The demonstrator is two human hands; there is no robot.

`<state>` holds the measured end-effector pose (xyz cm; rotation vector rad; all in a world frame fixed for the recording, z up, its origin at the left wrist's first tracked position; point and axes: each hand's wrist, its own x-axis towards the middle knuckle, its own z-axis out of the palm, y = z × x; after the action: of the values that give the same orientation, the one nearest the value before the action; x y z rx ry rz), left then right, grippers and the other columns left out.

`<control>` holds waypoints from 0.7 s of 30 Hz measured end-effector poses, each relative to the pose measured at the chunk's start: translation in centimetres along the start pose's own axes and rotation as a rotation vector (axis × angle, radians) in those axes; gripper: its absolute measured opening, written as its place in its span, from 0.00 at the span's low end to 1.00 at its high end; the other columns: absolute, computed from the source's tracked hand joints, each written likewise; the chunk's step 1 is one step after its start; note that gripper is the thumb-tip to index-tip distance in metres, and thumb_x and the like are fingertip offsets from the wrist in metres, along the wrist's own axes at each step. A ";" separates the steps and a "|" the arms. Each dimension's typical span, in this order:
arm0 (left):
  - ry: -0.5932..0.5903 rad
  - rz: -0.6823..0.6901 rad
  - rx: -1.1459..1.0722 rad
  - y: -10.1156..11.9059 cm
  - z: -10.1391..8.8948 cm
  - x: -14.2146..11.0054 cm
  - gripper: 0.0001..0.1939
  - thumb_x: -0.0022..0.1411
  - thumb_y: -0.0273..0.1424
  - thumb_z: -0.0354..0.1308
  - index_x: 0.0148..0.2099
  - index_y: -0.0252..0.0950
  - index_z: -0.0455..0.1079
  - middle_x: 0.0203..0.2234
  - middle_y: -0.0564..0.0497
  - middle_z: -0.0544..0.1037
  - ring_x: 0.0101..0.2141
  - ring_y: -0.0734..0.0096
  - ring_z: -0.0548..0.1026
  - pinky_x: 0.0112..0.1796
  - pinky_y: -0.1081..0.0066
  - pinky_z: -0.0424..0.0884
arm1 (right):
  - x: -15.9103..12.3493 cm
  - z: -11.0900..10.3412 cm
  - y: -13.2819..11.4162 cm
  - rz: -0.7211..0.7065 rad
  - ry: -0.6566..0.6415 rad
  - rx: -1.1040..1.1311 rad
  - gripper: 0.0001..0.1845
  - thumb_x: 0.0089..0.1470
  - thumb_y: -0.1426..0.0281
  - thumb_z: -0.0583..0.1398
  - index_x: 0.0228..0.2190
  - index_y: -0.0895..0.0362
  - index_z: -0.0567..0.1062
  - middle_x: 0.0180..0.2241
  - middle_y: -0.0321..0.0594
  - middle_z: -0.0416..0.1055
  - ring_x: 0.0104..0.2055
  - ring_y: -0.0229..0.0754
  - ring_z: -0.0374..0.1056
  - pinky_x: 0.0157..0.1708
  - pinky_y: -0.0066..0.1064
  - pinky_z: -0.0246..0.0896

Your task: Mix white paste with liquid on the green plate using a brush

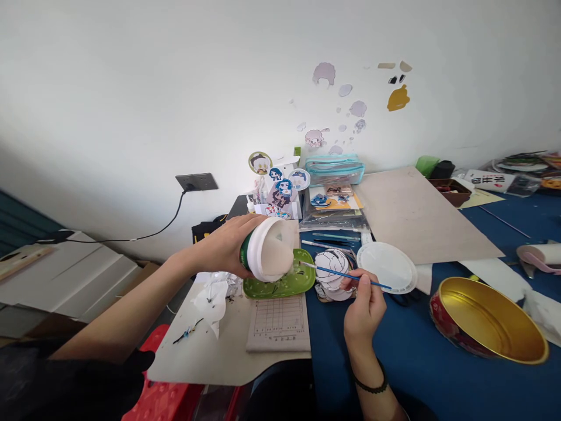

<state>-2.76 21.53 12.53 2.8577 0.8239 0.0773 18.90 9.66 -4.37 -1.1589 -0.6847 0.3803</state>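
My left hand point(230, 245) is wrapped round a green and white tub point(259, 254), tipped on its side so its wide mouth faces right. Pale, whitish stuff shows inside the tub, over a green tray point(302, 283) with dark marks on it. A thin blue paintbrush point(350, 276) is pinched in my right hand point(366, 304), its tip pointing left above the tray's right end. Below the brush lies a stack of white paper cutouts point(331, 289) with line drawings. Close by on the right rests a round white lid point(388, 266).
A printed form pad point(280, 324) and crumpled white tissue point(213, 301) lie in front of the tray. To the right stands a gold-lined red tin point(491, 318). A large grey board point(421, 210), a clear blue-edged pouch point(335, 169) and character cutouts point(280, 187) are at the back.
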 end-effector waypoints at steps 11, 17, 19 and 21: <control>-0.010 -0.036 0.016 0.1 -0.5 -0.5 0.46 0.46 0.41 0.66 0.62 0.38 0.47 0.53 0.40 0.63 0.51 0.50 0.63 0.49 0.54 0.62 | 0.0 0.0 0.0 0.013 -0.005 0.021 0.17 0.61 0.60 0.50 0.30 0.58 0.70 0.22 0.36 0.68 0.24 0.37 0.64 0.25 0.30 0.61; 0.022 -0.038 0.024 -0.3 -0.2 -0.7 0.47 0.43 0.38 0.66 0.61 0.38 0.48 0.53 0.40 0.64 0.50 0.49 0.64 0.48 0.53 0.62 | -0.1 0.1 0.1 0.016 -0.006 0.020 0.17 0.60 0.59 0.51 0.30 0.58 0.71 0.22 0.36 0.68 0.23 0.37 0.64 0.25 0.30 0.61; 0.042 -0.037 0.026 -0.5 -0.1 -0.7 0.47 0.42 0.37 0.67 0.61 0.38 0.48 0.52 0.40 0.64 0.50 0.49 0.64 0.48 0.53 0.62 | -0.1 0.0 0.1 0.016 -0.005 0.019 0.17 0.61 0.59 0.51 0.30 0.58 0.71 0.22 0.36 0.68 0.23 0.37 0.64 0.25 0.30 0.61; 0.055 -0.029 0.028 -0.7 -0.1 -0.8 0.47 0.41 0.38 0.67 0.61 0.39 0.48 0.52 0.41 0.65 0.50 0.50 0.64 0.48 0.53 0.62 | -0.1 0.0 0.1 0.017 -0.005 0.018 0.17 0.61 0.59 0.51 0.30 0.58 0.71 0.22 0.36 0.68 0.23 0.37 0.64 0.25 0.30 0.61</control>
<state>-3.78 21.72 12.48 2.8813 0.8832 0.1426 18.86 9.61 -4.47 -1.1473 -0.6754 0.4030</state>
